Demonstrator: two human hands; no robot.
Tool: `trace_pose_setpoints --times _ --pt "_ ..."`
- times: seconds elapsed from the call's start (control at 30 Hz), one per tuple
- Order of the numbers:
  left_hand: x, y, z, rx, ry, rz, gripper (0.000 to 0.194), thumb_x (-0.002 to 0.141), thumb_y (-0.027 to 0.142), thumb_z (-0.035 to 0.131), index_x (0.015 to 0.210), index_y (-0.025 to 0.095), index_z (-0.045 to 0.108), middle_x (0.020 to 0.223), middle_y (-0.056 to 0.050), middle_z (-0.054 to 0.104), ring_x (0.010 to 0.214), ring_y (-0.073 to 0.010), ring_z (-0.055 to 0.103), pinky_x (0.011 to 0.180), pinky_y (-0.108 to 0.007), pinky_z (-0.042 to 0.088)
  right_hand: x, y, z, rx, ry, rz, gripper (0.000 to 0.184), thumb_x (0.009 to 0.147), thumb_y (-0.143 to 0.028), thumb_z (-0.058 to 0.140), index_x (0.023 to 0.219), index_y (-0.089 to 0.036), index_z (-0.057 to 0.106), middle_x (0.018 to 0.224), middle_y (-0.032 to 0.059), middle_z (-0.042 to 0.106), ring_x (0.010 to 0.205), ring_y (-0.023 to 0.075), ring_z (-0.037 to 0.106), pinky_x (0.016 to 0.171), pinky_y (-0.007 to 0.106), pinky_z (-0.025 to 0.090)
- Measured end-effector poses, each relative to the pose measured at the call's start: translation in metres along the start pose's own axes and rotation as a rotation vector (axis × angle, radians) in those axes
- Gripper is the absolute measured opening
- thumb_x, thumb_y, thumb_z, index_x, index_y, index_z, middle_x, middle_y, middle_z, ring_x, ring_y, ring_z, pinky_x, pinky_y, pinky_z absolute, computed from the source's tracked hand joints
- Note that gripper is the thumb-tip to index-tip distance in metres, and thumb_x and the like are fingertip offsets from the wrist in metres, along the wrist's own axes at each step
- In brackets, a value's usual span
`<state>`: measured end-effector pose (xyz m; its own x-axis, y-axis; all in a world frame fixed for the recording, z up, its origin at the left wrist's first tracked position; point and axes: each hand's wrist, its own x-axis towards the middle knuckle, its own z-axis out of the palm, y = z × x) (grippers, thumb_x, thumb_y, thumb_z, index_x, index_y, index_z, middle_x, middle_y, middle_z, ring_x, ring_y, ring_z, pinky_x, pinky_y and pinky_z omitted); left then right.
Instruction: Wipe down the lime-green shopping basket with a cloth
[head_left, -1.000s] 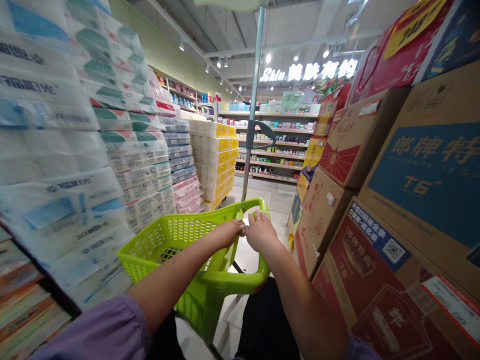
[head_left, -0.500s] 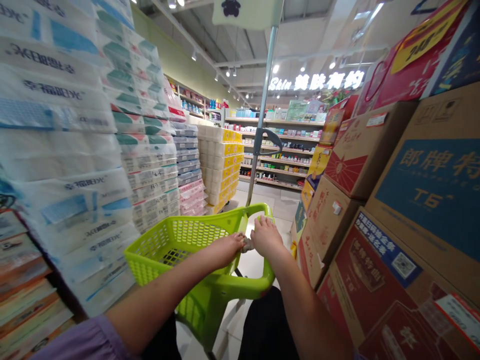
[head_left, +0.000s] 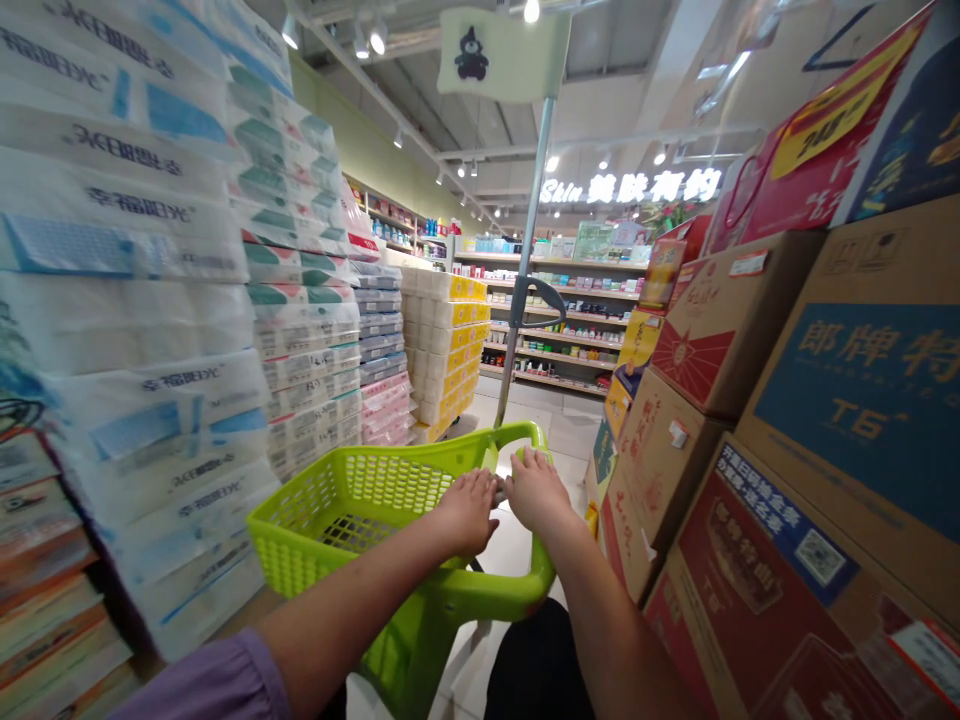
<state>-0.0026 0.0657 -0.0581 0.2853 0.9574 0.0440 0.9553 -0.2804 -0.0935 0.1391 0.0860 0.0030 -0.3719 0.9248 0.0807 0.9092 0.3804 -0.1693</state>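
A lime-green shopping cart [head_left: 375, 465] stands in front of me, its slotted basket to the left and its looped handle [head_left: 541, 560] to the right. My right hand [head_left: 538, 492] is closed over the far right part of the handle, fingers curled down on it. My left hand [head_left: 469, 512] lies palm down over the basket's handle-side edge, fingers stretched towards the right hand and thumb apart. A small greyish spot shows between the two hands, too small to make out. From the cart rises a metal pole [head_left: 531, 220] with a grey hook and a pale bear sign [head_left: 504, 55].
Tall stacks of wrapped tissue packs [head_left: 172, 390] line the left side, with yellow-and-white paper packs [head_left: 450, 335] beyond. Cardboard cartons [head_left: 847, 330] pile up close on the right. Stocked shelves [head_left: 555, 320] stand across the far end of the tiled aisle.
My left hand has lifted slightly and turned, its thumb now showing apart. The right hand keeps its place on the handle. The view has tilted up a little, showing more of the bear sign.
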Motion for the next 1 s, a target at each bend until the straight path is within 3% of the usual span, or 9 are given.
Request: trace_pose_setpoints --times 0.1,0.33,0.43,0.57,0.63,0.83,0.93,1.0 --pt "0.001 -0.002 -0.001 -0.015 -0.017 -0.001 0.065 0.091 0.043 0.034 0.146 0.009 0.025 0.155 -0.018 0.022 0.142 -0.0337 0.019 0.113 -0.049 0.021 -0.005 -0.002 0.001 -0.006 0.000 0.003 0.055 0.094 -0.032 0.032 0.145 -0.009 0.033 0.154 0.0183 0.020 0.142 0.0317 0.017 0.112 0.044 0.016" --pt "0.035 -0.004 -0.015 -0.169 -0.058 -0.104 0.061 0.095 0.039 0.027 0.146 0.005 0.023 0.155 -0.021 0.019 0.143 -0.0327 0.016 0.115 -0.047 0.019 -0.001 -0.003 -0.001 -0.037 -0.032 0.024 0.057 0.094 -0.032 0.031 0.147 -0.012 0.028 0.156 0.0148 0.018 0.143 0.0310 0.015 0.113 0.045 0.016" --pt "0.017 -0.008 -0.017 -0.179 -0.091 -0.025 0.062 0.092 0.039 0.035 0.144 0.007 0.027 0.153 -0.020 0.025 0.142 -0.0309 0.021 0.115 -0.044 0.021 0.001 -0.001 -0.003 -0.043 -0.037 0.035 0.060 0.094 -0.038 0.030 0.148 -0.012 0.025 0.156 0.0131 0.017 0.143 0.0303 0.014 0.113 0.046 0.016" --pt "-0.021 -0.020 -0.015 -0.170 -0.147 0.226 0.068 0.083 0.020 0.047 0.147 0.016 0.023 0.156 -0.013 0.020 0.143 -0.0261 0.020 0.115 -0.039 0.022 -0.001 0.001 -0.001 -0.043 -0.015 0.022 0.060 0.092 -0.034 0.034 0.147 -0.009 0.028 0.156 0.0147 0.018 0.143 0.0318 0.015 0.113 0.046 0.016" --pt "-0.027 -0.023 -0.017 -0.167 -0.162 0.272 0.069 0.081 0.015 0.048 0.146 0.017 0.024 0.156 -0.012 0.021 0.142 -0.0260 0.022 0.114 -0.039 0.024 -0.004 0.000 0.000 -0.040 -0.008 0.021 0.060 0.092 -0.031 0.034 0.146 -0.008 0.029 0.156 0.0155 0.018 0.142 0.0325 0.015 0.113 0.045 0.016" --pt "0.011 -0.010 -0.018 -0.128 -0.030 0.133 0.040 0.090 0.026 0.042 0.127 0.015 0.048 0.135 -0.015 0.051 0.129 -0.0284 0.042 0.108 -0.043 0.033 -0.001 -0.003 0.001 -0.034 -0.007 0.022 0.059 0.092 -0.034 0.035 0.145 -0.009 0.031 0.155 0.0159 0.019 0.142 0.0323 0.015 0.112 0.045 0.017" --pt "0.021 -0.007 -0.012 -0.140 0.031 0.057 0.039 0.091 0.024 0.040 0.128 0.013 0.046 0.136 -0.016 0.050 0.131 -0.0286 0.040 0.109 -0.045 0.032 0.006 0.000 0.001 -0.038 0.000 0.003 0.058 0.092 -0.035 0.036 0.144 -0.010 0.033 0.155 0.0151 0.020 0.142 0.0310 0.016 0.112 0.044 0.018" --pt "0.015 -0.010 -0.006 -0.169 0.037 0.110 0.044 0.089 0.020 0.042 0.132 0.012 0.042 0.139 -0.018 0.046 0.134 -0.0292 0.036 0.111 -0.046 0.029 0.009 0.001 0.000 -0.039 0.010 -0.005 0.056 0.091 -0.033 0.037 0.143 -0.011 0.036 0.155 0.0146 0.022 0.142 0.0303 0.018 0.111 0.043 0.020"
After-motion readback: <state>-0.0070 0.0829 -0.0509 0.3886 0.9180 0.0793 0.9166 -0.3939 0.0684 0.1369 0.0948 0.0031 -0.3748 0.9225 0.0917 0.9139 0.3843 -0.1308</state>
